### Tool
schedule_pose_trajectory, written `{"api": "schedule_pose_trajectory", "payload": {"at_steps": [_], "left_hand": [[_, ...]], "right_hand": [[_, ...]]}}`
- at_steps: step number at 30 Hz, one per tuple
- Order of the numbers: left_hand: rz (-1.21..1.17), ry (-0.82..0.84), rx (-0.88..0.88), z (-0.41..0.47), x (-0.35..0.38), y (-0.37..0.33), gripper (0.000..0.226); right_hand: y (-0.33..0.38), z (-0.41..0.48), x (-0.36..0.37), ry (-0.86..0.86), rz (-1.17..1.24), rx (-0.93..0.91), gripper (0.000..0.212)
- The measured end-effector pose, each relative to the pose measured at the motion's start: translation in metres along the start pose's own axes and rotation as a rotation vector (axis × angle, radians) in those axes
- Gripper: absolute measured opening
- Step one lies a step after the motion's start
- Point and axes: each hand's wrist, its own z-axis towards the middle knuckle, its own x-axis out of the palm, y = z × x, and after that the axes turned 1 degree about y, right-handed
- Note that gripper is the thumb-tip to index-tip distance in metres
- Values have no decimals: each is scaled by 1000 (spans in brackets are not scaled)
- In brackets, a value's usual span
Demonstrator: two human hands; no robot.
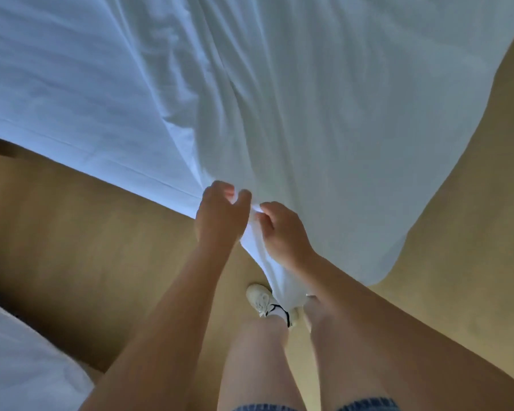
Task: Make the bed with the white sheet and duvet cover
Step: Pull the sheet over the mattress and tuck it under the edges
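Gripping the white sheet by its corner, arms outstretched, my left hand pinched the hem, right hand clutched the folds

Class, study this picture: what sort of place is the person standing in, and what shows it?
Probably a bedroom: a large white sheet is spread ahead, the left hand and right hand grip its edge, more white bedding lies at lower left, and the floor is tan.
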Motion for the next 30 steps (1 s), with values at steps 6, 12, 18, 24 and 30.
{"api": "schedule_pose_trajectory", "payload": {"at_steps": [6,12,18,24,30], "left_hand": [[568,165,50,90,-19,-49,40],[137,99,20,119,-99,24,29],[213,271,253,83,-141,128,21],[-302,483,7,150,-227,163,21],[-354,209,-10,261,-291,126,38]], "right_hand": [[2,-22,8,140,-268,-317,12],[54,40,25,103,228,172,20],[191,155,131,137,68,205,55],[246,187,204,28,-21,115,30],[273,167,220,294,-295,-178,38]]}}
